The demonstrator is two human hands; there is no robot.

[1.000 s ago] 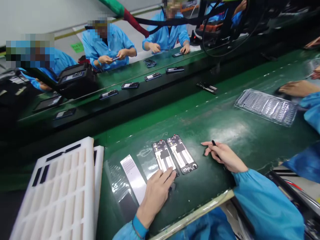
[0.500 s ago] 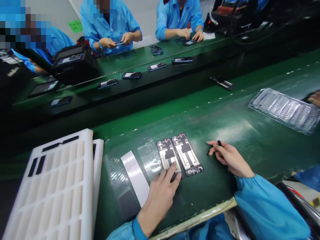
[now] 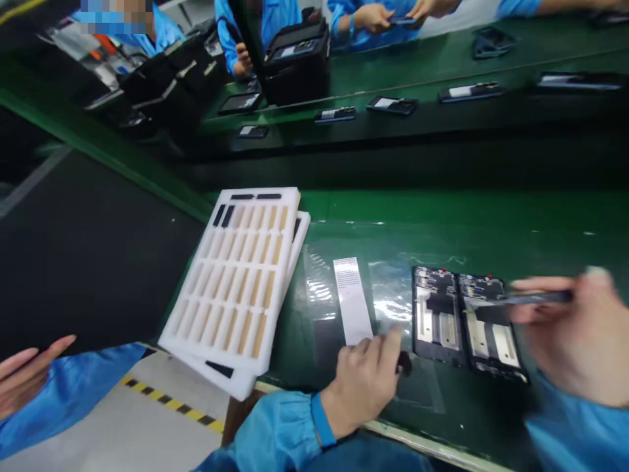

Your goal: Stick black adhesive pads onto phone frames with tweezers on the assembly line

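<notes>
Two opened phone bodies lie side by side on the green bench, the left one [image 3: 436, 314] and the right one [image 3: 491, 326]. My left hand [image 3: 361, 383] rests near the bench's front edge, just left of them. Its fingers are curled, with a small black object [image 3: 404, 362] pinched at the fingertips. My right hand [image 3: 577, 337] is blurred and hovers over the right phone body. It grips a thin dark tool [image 3: 533, 298] that points left across that body. A white strip [image 3: 352, 300] lies on clear film [image 3: 393, 295] beside my left hand.
A white foam tray [image 3: 236, 275] with several slots sits stacked on another at the bench's left corner. Another person's hand [image 3: 27, 370] and blue sleeve show at the lower left. Phones [image 3: 392, 103] lie along the far belt, where people in blue work beside black cases [image 3: 295, 62].
The view has swung left and down, so the phone bodies now sit to the right. My right hand has lifted off the bench and brought the tool over the right phone body. My left hand has drawn back slightly.
</notes>
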